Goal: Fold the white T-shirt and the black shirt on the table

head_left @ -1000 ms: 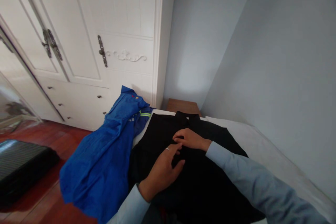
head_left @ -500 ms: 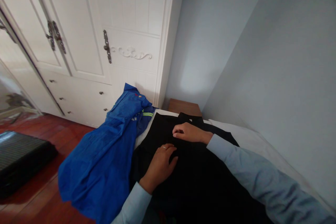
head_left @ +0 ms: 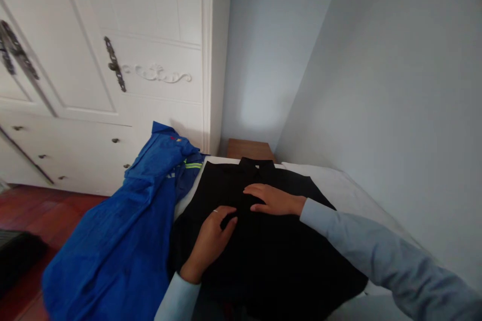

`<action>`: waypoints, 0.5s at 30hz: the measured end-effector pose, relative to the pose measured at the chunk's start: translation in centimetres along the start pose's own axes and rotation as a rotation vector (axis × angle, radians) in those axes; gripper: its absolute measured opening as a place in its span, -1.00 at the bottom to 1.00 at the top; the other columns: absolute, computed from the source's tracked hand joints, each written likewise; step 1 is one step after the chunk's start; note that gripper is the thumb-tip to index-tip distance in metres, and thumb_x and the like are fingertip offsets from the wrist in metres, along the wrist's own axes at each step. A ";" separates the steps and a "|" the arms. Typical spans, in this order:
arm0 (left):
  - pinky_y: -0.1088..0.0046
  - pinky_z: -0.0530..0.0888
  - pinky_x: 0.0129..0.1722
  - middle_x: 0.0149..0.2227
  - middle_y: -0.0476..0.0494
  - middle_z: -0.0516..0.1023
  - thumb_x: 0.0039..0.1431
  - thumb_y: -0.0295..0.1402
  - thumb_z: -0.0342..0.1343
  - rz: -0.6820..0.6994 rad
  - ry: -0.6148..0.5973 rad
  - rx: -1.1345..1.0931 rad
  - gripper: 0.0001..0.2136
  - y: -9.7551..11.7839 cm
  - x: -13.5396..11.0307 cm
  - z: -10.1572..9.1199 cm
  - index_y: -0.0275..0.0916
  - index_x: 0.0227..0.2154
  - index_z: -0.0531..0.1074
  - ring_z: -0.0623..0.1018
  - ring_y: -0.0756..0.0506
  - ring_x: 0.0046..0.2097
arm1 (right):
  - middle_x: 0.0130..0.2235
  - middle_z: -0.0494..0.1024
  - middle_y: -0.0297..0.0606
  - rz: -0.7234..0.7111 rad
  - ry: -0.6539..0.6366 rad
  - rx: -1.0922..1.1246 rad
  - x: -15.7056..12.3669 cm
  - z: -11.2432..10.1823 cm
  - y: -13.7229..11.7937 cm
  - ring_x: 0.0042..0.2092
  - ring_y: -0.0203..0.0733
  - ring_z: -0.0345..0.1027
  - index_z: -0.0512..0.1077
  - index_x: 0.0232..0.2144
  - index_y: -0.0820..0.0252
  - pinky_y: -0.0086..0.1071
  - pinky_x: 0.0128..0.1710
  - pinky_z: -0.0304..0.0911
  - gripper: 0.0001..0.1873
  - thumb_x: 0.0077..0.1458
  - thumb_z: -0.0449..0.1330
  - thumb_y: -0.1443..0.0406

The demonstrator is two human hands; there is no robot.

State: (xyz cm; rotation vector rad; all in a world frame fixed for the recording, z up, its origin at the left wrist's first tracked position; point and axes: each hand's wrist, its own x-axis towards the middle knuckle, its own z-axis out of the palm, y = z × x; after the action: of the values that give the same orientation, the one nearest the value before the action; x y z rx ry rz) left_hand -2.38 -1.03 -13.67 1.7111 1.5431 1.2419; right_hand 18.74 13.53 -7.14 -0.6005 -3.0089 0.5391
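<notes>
A black shirt (head_left: 271, 256) lies spread on a white bed (head_left: 339, 185), its collar toward the far end. My left hand (head_left: 211, 241), with a ring on one finger, rests palm down on the shirt's middle, fingers stretched forward. My right hand (head_left: 271, 199) lies flat on the shirt just below the collar, fingers pointing left. Both hands press on the cloth and grip nothing. Both arms wear light blue sleeves.
A blue garment (head_left: 124, 230) with a yellow-green stripe hangs over the bed's left edge. A white wardrobe (head_left: 113, 60) with dark metal handles stands behind it. A small wooden stand (head_left: 248, 149) sits in the corner. Grey walls close the right side. Red wood floor (head_left: 45, 205) lies left.
The view has swung to the right. My right hand has uncurled and now lies flat on the shirt; my left hand has slid a little down and left on the cloth.
</notes>
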 end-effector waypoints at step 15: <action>0.02 0.53 0.11 0.21 -0.21 0.46 0.31 -0.31 0.05 0.283 -0.041 0.654 -0.70 -0.4 -1.0 1.3 -0.14 0.04 0.53 0.52 -0.26 0.15 | 0.46 -0.20 -0.05 0.498 0.016 0.016 -5.7 3.5 8.2 0.47 0.07 -0.41 -0.06 0.44 0.18 0.08 0.41 -0.40 -0.06 0.25 -0.22 -0.27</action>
State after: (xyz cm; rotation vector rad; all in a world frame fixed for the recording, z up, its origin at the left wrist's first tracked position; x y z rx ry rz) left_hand -1.41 -1.68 -14.86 2.4136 1.8589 0.8554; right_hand 26.70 17.33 -12.92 -1.3558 -2.8243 0.5644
